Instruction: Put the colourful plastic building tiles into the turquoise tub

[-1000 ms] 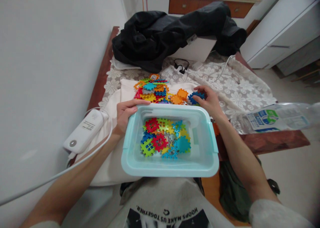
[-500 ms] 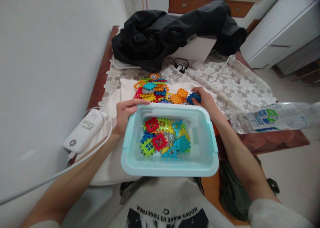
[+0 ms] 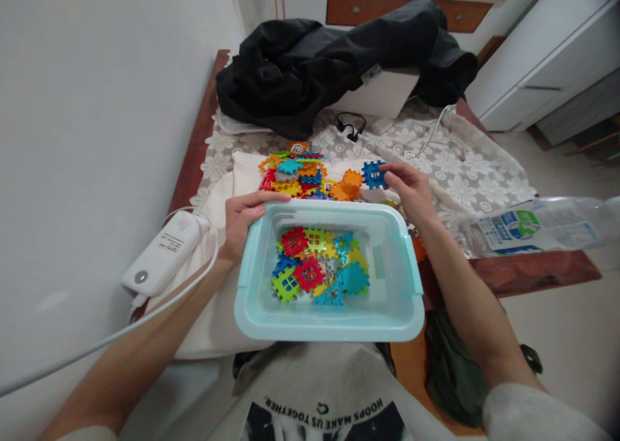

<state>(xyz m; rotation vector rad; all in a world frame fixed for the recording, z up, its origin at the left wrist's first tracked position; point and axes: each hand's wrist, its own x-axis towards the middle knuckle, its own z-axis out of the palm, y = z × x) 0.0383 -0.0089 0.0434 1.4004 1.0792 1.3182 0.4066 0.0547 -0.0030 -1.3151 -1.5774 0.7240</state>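
Note:
A light-blue plastic bin (image 3: pixel 329 328) is in front of me, with several notched building pieces in it, such as a red window piece (image 3: pixel 310 274) and a blue piece (image 3: pixel 356 277). My left hand (image 3: pixel 241 220) grips the bin's far left corner, thumb over the rim. Past the bin's far right side, my right hand (image 3: pixel 411 190) pinches a dark blue window-shaped building piece (image 3: pixel 372 175) by its right edge, held up off the table. Orange pieces (image 3: pixel 346 188) lie just left of it. A mixed pile of colourful pieces (image 3: pixel 293 173) sits behind the bin, partly hidden by its rim.
A clear plastic bottle (image 3: pixel 542 226) lies at the table's right edge. On the left is a white power bank (image 3: pixel 167 250) with a cable. Black clothing (image 3: pixel 290 66) covers part of a laptop (image 3: pixel 378 95) at the back, near black earphones (image 3: pixel 352 128).
My right hand has shifted slightly right and raised the blue piece, turning its flat window face into view. The left hand and the bin have stayed put.

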